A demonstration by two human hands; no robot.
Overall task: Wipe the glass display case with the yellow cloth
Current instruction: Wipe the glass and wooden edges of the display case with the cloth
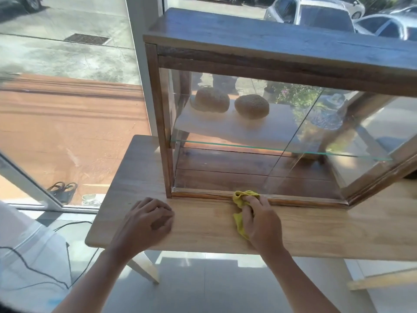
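A wood-framed glass display case stands on a light wooden table. My right hand grips a crumpled yellow cloth against the case's bottom front rail, near its middle. My left hand rests on the table in front of the case's left corner, fingers curled under and holding nothing. Inside the case, two round bread loaves sit on the glass shelf.
The table's front edge runs just below my wrists. A large window is left of the table, with sandals outside on the ground. A black cable trails on the floor at lower left. Parked cars show behind the case.
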